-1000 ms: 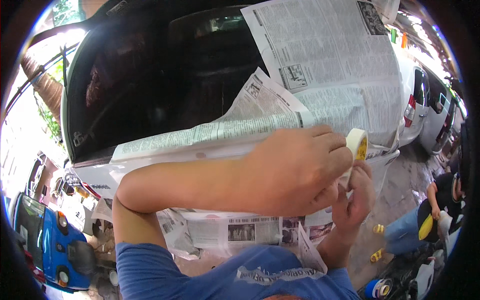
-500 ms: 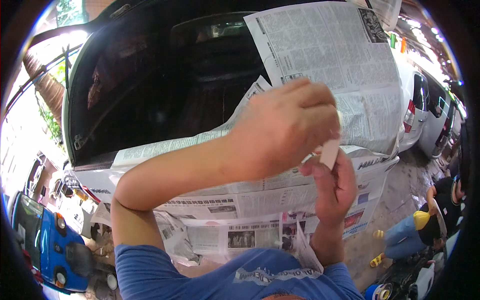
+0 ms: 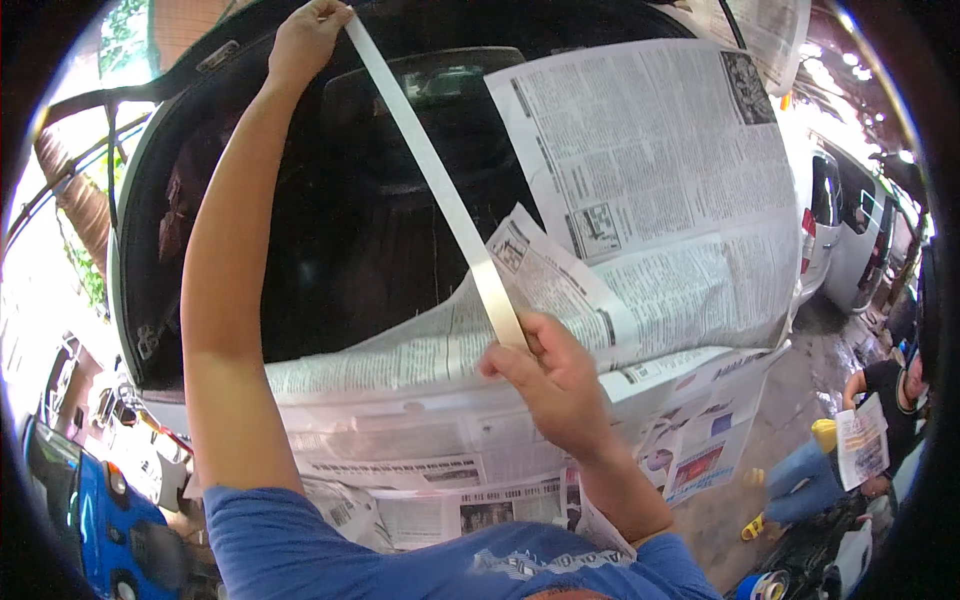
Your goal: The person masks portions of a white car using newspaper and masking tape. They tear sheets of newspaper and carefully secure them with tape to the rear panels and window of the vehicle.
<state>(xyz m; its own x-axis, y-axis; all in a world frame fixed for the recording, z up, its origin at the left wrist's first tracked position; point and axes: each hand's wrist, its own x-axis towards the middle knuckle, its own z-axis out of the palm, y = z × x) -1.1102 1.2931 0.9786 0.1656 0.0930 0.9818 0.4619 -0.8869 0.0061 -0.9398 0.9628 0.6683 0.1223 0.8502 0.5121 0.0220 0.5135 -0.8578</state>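
Over the papered car window, my left hand and right hand, both pinched tight on a stretched strip of masking tape.

Pale masking tape strip ran taut, eleven o'clock to five, pinched between my left hand and right hand.

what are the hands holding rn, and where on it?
A strip of masking tape, stretched taut: left hand pinches its upper end, right hand its lower end.
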